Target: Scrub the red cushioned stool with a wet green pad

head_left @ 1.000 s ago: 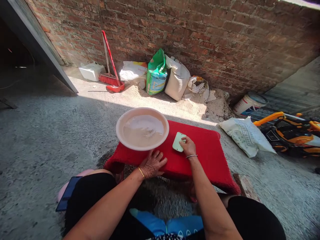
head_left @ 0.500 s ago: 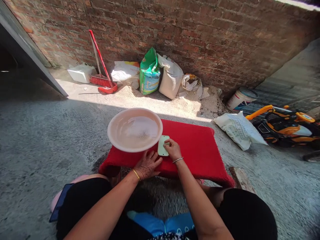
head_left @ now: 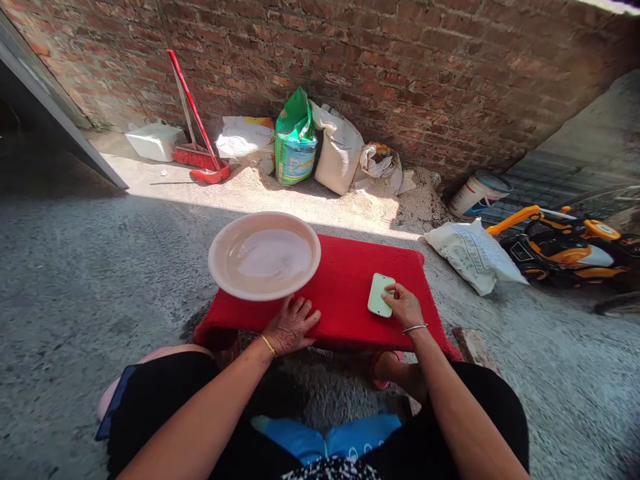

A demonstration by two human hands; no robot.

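A pale green flat piece with rounded corners and small dark marks at its ends [head_left: 378,295] is at the right half of the red cloth. My right hand [head_left: 404,307] pinches it near its middle with thumb and fingers; the exact grip point is partly hidden by the fingers. My left hand [head_left: 293,325] lies palm down on the front edge of the cloth, fingers spread, just below the basin's rim. The wide pinkish basin [head_left: 220,283], with clear water in it, stands on the left part of the red-covered bench [head_left: 345,267].
Against the brick wall stand a red broom with dustpan [head_left: 210,175], a white box [head_left: 155,142], a green sack [head_left: 296,143] and a pale sack [head_left: 340,153]. To the right are a bucket [head_left: 480,193], a white bag [head_left: 467,253] and an orange toy excavator [head_left: 565,247].
My right hand has carried the pale green piece rightward, away from the basin's side. My left hand has stayed at the cloth's front edge. The view has shifted slightly.
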